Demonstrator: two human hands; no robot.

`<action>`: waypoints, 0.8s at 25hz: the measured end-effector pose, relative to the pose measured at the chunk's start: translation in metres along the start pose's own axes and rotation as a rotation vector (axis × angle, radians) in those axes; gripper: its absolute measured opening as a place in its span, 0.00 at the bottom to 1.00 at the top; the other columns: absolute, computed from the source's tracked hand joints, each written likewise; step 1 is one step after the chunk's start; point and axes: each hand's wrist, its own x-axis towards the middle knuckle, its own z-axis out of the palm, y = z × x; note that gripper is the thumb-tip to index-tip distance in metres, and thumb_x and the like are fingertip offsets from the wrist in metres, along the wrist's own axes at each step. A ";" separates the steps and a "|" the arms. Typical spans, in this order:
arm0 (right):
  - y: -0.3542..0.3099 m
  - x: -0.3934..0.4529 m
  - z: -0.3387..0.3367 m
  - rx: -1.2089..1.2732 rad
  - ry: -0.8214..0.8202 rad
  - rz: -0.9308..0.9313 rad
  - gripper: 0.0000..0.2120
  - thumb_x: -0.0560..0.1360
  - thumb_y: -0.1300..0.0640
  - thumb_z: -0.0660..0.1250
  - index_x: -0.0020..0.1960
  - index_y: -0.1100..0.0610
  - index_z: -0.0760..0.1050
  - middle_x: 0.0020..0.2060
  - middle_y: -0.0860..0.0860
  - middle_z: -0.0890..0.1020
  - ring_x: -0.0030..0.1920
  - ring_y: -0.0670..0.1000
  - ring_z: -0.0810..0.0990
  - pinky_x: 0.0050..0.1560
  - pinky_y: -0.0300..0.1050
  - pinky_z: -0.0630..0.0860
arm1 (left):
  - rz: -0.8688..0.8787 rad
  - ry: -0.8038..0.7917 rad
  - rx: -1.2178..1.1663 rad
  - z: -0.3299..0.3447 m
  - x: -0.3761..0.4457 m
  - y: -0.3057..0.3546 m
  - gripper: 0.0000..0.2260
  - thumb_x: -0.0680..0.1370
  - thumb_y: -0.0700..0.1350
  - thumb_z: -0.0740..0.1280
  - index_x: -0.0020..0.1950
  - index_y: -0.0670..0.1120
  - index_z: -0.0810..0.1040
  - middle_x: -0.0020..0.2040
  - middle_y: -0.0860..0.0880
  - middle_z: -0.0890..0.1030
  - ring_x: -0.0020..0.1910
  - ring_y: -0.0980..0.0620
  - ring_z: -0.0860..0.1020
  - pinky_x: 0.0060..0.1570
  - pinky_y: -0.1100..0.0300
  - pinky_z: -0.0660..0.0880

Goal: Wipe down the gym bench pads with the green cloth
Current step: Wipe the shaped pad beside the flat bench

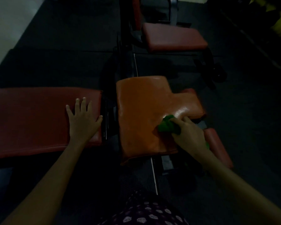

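Green cloth (pixel 168 125) bunched on orange seat pad (pixel 146 114), near-right edge | your right hand (pixel 187 132) grips it; left hand (pixel 82 117) flat, fingers spread, on red pad (pixel 31 117) | soft, light, likely damp; keep it wadded in your palm.

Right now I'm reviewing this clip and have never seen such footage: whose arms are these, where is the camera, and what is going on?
No machine here: a person wears one camera on the head, looking down at their own two hands. The left hand lies flat, fingers spread, on a long dark red bench pad. The right hand grips a bunched green cloth, pressing it on the orange T-shaped pad, which looks shiny near the cloth. Another red bench stands farther back on the dark floor. The room is dim, so fine detail is lost.
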 end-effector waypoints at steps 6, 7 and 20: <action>0.038 0.105 -0.010 0.032 0.156 0.266 0.19 0.73 0.60 0.63 0.64 0.55 0.73 0.57 0.60 0.76 0.54 0.62 0.76 0.48 0.51 0.72 | 0.002 -0.033 0.012 -0.002 0.000 0.000 0.29 0.78 0.55 0.63 0.73 0.38 0.63 0.74 0.38 0.61 0.75 0.38 0.54 0.69 0.35 0.46; 0.035 0.116 -0.012 0.046 0.138 0.279 0.17 0.72 0.59 0.64 0.61 0.57 0.74 0.55 0.60 0.77 0.52 0.61 0.77 0.46 0.50 0.73 | 0.001 -0.032 0.015 -0.002 0.000 0.000 0.29 0.78 0.55 0.62 0.73 0.38 0.63 0.74 0.38 0.60 0.75 0.39 0.54 0.69 0.35 0.46; -0.023 0.091 0.004 0.002 0.120 0.023 0.16 0.75 0.57 0.63 0.62 0.56 0.70 0.54 0.58 0.73 0.48 0.58 0.76 0.39 0.44 0.66 | 0.000 -0.027 -0.011 0.000 0.000 0.001 0.29 0.76 0.54 0.66 0.70 0.37 0.67 0.73 0.37 0.64 0.74 0.38 0.58 0.68 0.34 0.49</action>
